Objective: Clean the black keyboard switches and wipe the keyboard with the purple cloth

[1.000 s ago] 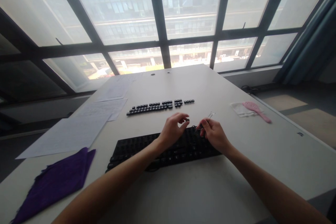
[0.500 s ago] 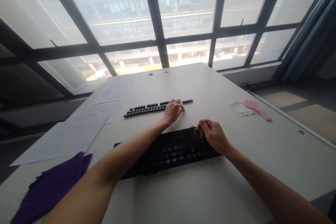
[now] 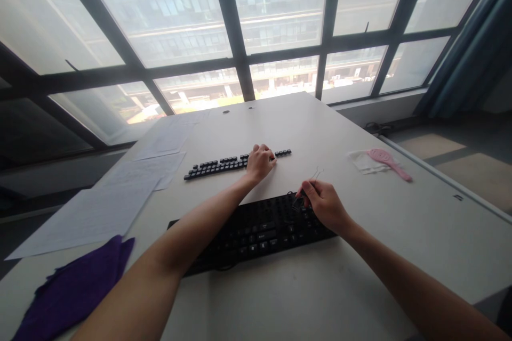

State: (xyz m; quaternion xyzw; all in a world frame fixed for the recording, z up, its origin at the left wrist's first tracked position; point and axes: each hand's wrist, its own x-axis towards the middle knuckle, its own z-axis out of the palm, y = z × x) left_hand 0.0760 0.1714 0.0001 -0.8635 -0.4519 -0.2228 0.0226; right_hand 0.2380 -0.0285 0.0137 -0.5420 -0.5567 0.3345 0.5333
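My left hand (image 3: 261, 162) is over the right part of the rows of loose black keycaps (image 3: 216, 168), its fingers bent and closed together. A small dark keycap seems to show at its fingertips, partly hidden by them. Nearer to me lies a black keyboard (image 3: 268, 235), partly covered by my left forearm; its upper part looks bare of keycaps, while keys show along its lower part. Just above the keyboard's right part, my right hand (image 3: 323, 201) is closed around a wire keycap puller (image 3: 317, 173), whose thin wire ends point up and away.
White paper sheets (image 3: 92, 213) lie along the table's left side, with a purple cloth (image 3: 76, 285) in front of them. To the right, a pink hairbrush (image 3: 388, 161) rests partly on a white tissue (image 3: 362, 162). Large windows stand behind the white table (image 3: 280, 303).
My left hand has drawn its fingers in a little over the keycap rows. My right hand stays over the keyboard with the keycap puller. The view has shifted slightly.
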